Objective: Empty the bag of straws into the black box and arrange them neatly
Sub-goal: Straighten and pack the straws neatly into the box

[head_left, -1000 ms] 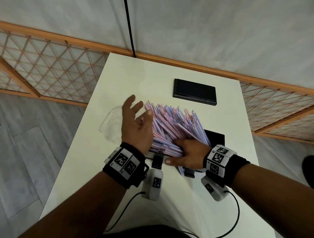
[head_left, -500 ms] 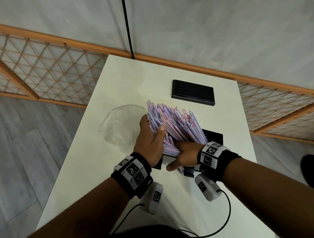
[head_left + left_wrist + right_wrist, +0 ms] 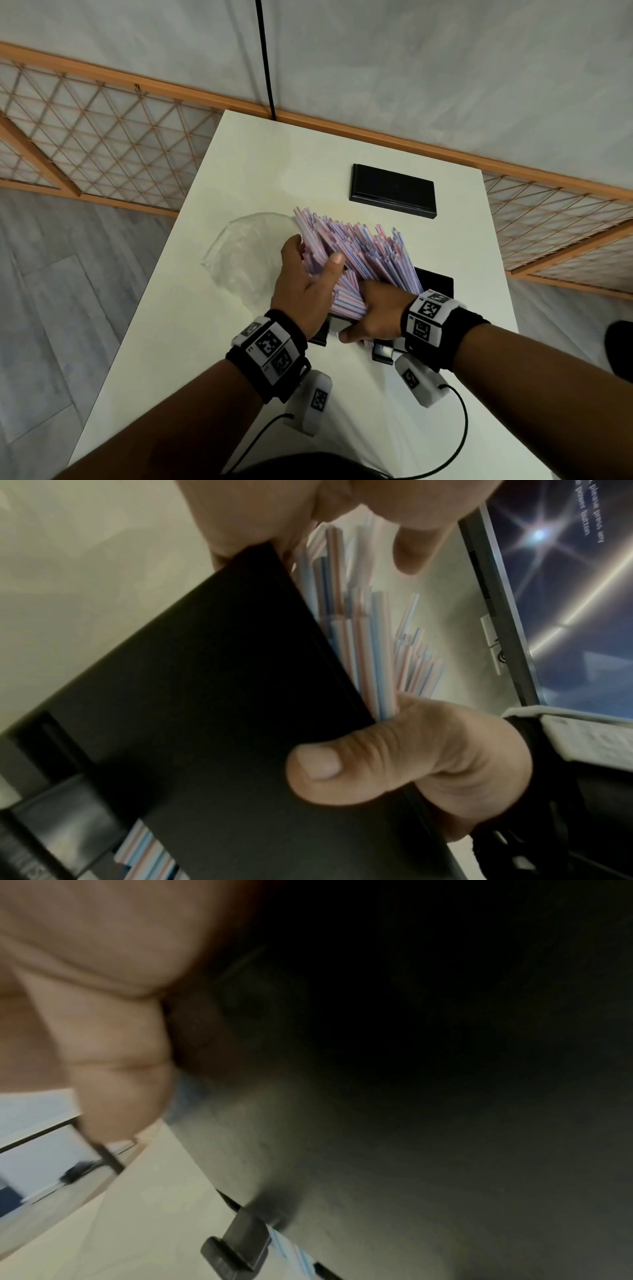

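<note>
Squaring the fanned pink-and-blue striped plastic straws [image 3: 356,260] in the black rectangular box [image 3: 435,284], your left hand [image 3: 305,284] and right hand [image 3: 376,311] clasped them; next, judged: levelling tips.

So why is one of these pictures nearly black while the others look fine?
The right wrist view is mostly dark and blurred because the camera sits close against the black box, with only a smeared thumb lit. The left wrist view is brighter, but the straws are soft. The head view is sharp, though its wide lens bends the table edges.
</note>
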Tool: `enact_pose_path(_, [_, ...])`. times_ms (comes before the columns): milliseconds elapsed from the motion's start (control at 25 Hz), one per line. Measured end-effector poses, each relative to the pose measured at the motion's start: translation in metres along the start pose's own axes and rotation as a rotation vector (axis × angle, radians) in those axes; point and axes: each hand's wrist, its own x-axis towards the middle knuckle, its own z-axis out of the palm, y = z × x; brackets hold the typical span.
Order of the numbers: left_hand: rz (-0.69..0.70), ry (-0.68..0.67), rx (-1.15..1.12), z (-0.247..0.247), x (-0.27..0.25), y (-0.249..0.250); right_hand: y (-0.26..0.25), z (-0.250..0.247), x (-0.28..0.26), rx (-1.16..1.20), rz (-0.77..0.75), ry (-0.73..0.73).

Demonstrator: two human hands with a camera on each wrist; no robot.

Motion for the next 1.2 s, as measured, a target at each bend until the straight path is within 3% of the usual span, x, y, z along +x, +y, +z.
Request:
enact_pose_path(120, [0.019, 0.018, -0.001, -0.001, 0.000, 0.006, 0.001, 0.002, -0.001, 0.061, -0.179, 0.108])
enact_pose_path(240, [0.025, 0.027, 0.013, -0.001, 0.001, 0.003, 0.006, 0.006, 0.001, 0.056, -0.261, 0.178])
enact_pose_path(360, [-0.043, 0.048, -0.034, -0.002, 0.005, -0.002, 0.016, 0.009, -0.001, -0.006, -0.240, 0.177])
enact_pose_path(440, [-0.085, 0.151, -0.174, -0.008, 0.009, 0.002, 0.022, 0.011, -0.005, -0.107, -0.178, 0.129])
enact_pose_path(560, [-0.030, 0.275, -0.274, -0.019, 0.018, 0.016, 0.029, 0.017, -0.007, -0.204, -0.104, 0.111])
enact_pose_path(680, [0.007, 0.286, -0.215, -0.022, 0.024, 0.015, 0.026, 0.018, -0.010, -0.179, -0.147, 0.184])
enact_pose_path(880, [-0.036, 0.060, 0.142, -0.010, 0.015, 0.001, 0.017, 0.012, -0.029, -0.065, -0.197, 0.272])
enact_pose_path(1000, [-0.063, -0.141, 0.277, -0.008, 0.012, -0.008, 0.024, 0.010, -0.043, 0.010, -0.216, 0.508])
enact_pose_path(1080, [-0.089, -0.215, 0.315, -0.004, 0.013, -0.016, 0.030, 0.014, -0.049, 0.054, -0.194, 0.588])
enact_pose_path(1200, [-0.113, -0.257, 0.394, 0.002, 0.014, -0.025, 0.037, 0.024, -0.049, 0.008, -0.127, 0.428])
